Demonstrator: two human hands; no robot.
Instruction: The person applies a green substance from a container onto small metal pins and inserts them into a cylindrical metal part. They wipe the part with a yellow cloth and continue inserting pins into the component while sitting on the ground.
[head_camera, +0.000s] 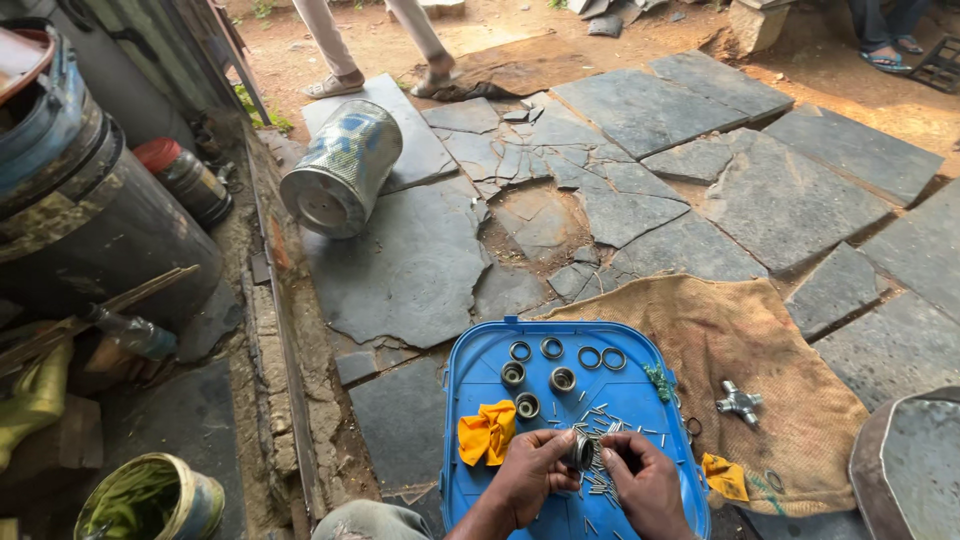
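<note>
**Over the blue tray: a bearing cup between two hands**

Above the near end of a blue plastic tray (470, 400), rounded at the corners and raised at the rim, both hands meeting. Left hand (530, 470) curled, fingers pinched shut around a small round metal bearing cup (580, 452), dull grey and cylindrical. Right hand (648, 480) closed too, fingertips pressed together at the cup's open face; whether pinching a needle cannot be told. Beneath and around them, thin steel needle rollers (600, 415) scattered loose across the tray floor. Farther up the tray, three more cups (537, 385), short and round, and beyond those four thin rings (566, 352) in a row. Left of the hands, a crumpled yellow cloth (487, 432), soft and folded. Right of the tray, coarse brown burlap sacking (760, 340) spread over cracked grey slate paving (420, 270), with a bright metal cross-shaped spider (738, 402) lying on the weave. Farther off, a dented cylindrical tin can (340, 170) tipped on its side.
</note>
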